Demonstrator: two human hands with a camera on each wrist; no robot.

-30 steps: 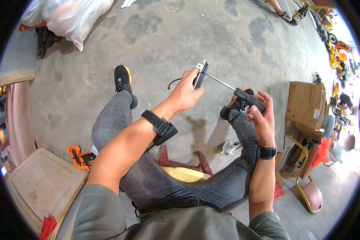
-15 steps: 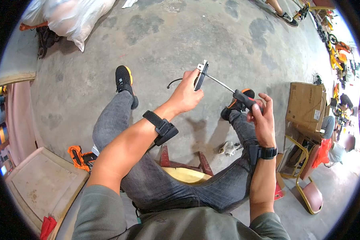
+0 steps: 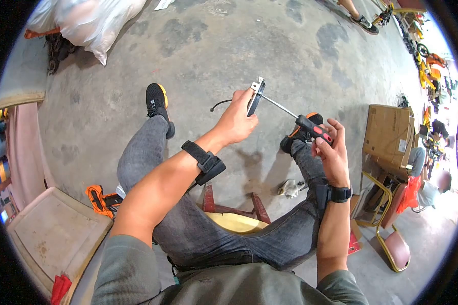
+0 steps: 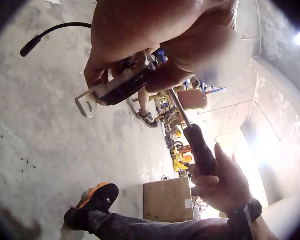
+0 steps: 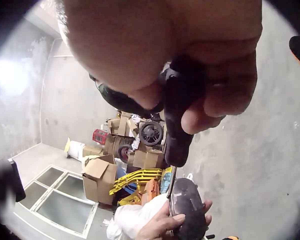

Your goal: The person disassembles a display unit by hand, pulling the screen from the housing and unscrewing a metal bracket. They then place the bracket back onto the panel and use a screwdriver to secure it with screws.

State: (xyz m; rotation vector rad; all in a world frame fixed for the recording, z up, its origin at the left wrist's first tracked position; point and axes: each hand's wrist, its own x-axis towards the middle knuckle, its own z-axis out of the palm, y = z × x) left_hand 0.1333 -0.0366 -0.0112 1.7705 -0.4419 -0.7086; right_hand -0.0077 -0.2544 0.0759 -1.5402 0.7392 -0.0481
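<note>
In the head view my left hand [image 3: 236, 119] grips a black rounded part [image 3: 254, 105] with a pale metal bracket [image 3: 256, 86]; a short black cable [image 3: 220, 104] sticks out past the knuckles. The right wrist view shows the part's broad dark face [image 5: 187, 205], with left fingers around its edges. My right hand [image 3: 335, 161] holds a screwdriver [image 3: 310, 127] by its black and red handle, thumb and fingers around the rear end. Its steel shaft runs up to the part near the bracket, where the tip is hidden. In the left wrist view the bracket's slotted end [image 4: 87, 103] protrudes.
Both hands are raised over the concrete floor [image 3: 203, 66], between the seated person's knees. A cardboard box [image 3: 389, 134] and a metal-framed chair [image 3: 392, 244] stand at right. White sacks [image 3: 94, 25] lie upper left; a low wooden-edged surface [image 3: 56, 234] is lower left.
The screwdriver handle has turned about its length, so red patches now face up where black showed before. My right fingers have shifted around it. The left hand and the part stay nearly still.
</note>
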